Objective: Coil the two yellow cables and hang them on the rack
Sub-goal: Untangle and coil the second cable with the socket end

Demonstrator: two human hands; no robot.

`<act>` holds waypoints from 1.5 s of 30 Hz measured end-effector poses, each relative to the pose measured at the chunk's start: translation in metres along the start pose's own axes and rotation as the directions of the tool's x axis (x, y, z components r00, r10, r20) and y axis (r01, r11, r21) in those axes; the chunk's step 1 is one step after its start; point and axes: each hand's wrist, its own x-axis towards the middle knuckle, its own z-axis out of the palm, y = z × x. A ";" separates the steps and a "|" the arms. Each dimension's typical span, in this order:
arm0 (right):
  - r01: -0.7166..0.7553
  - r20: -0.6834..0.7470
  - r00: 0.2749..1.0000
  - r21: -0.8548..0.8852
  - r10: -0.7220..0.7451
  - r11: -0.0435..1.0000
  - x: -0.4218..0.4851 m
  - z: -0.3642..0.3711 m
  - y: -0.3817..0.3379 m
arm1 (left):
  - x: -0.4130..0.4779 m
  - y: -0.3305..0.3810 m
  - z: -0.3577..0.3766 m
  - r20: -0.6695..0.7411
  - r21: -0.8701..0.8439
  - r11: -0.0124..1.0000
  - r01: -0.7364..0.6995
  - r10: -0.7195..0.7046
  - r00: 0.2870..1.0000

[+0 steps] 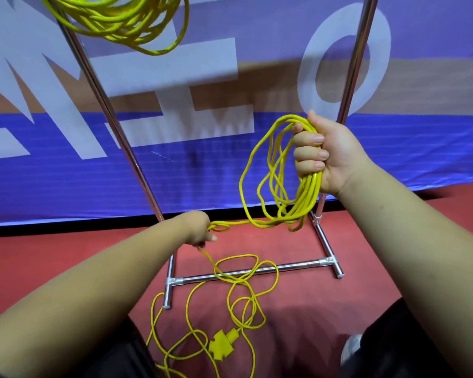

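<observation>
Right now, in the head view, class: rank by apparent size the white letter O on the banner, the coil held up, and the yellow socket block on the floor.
1-2. White letter O and held coil: look alike; the coil is nearer, so unranked.
3. Socket block: clearly smallest.

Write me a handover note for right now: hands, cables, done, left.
Right hand: grips the loops of the second cable gathered so far.
Left hand: pinches the same cable between those loops and the floor.
First cable: coiled, hanging up high by the left pole of the rack.
The rest of the second cable, with its plug, lies loose on the floor, across the rack's base bar.
Done: first cable coiled and up.
Left: finish coiling the second cable, then hang it.
</observation>
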 end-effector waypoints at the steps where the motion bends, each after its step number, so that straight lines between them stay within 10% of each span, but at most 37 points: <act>1: 0.014 -0.046 0.999 0.007 -0.014 1.000 0.002 -0.001 0.000 | -0.002 -0.003 -0.008 -0.062 0.055 0.998 0.038 -0.034 0.998; 8: 0.081 -0.327 0.941 -0.034 -0.087 0.996 0.015 -0.009 0.005 | -0.044 -0.028 -0.070 -0.441 0.273 0.937 0.216 -0.077 0.894; 18: 0.006 -0.432 0.884 -0.369 -0.178 0.929 0.030 -0.006 0.025 | -0.071 -0.034 -0.085 -0.450 -0.176 0.930 -0.322 0.214 0.867; 21: -0.021 -0.411 0.895 -0.425 -0.173 0.905 0.033 -0.004 0.031 | -0.088 -0.022 -0.088 -0.453 -0.669 0.583 -0.461 0.172 0.875; 26: -0.076 -0.388 0.913 -0.463 -0.125 0.883 0.032 0.003 0.037 | -0.109 -0.011 -0.099 -0.365 -0.929 0.040 -0.368 0.072 0.928; 27: -0.091 -0.379 0.918 -0.480 -0.113 0.873 0.032 0.003 0.039 | -0.108 -0.012 -0.100 -0.367 -0.928 0.053 -0.370 0.055 0.929; 31: -0.154 -0.320 0.945 -0.609 -0.063 0.778 0.030 0.006 0.043 | -0.090 -0.026 -0.089 -0.506 -0.672 0.646 -0.363 -0.041 0.862; 35: -0.226 -0.350 0.936 -0.693 -0.045 0.685 0.033 0.006 0.050 | -0.085 -0.032 -0.087 -0.581 -0.480 0.870 -0.113 -0.219 0.784; 41: -0.379 -0.463 0.885 -0.670 0.039 0.638 0.040 -0.007 0.056 | -0.086 -0.043 -0.082 -0.614 -0.626 0.706 -0.331 -0.184 0.768; 45: -0.397 -0.441 0.895 -0.722 0.065 0.567 0.039 -0.007 0.062 | -0.088 -0.033 -0.086 -0.620 -0.759 0.337 -0.558 -0.110 0.777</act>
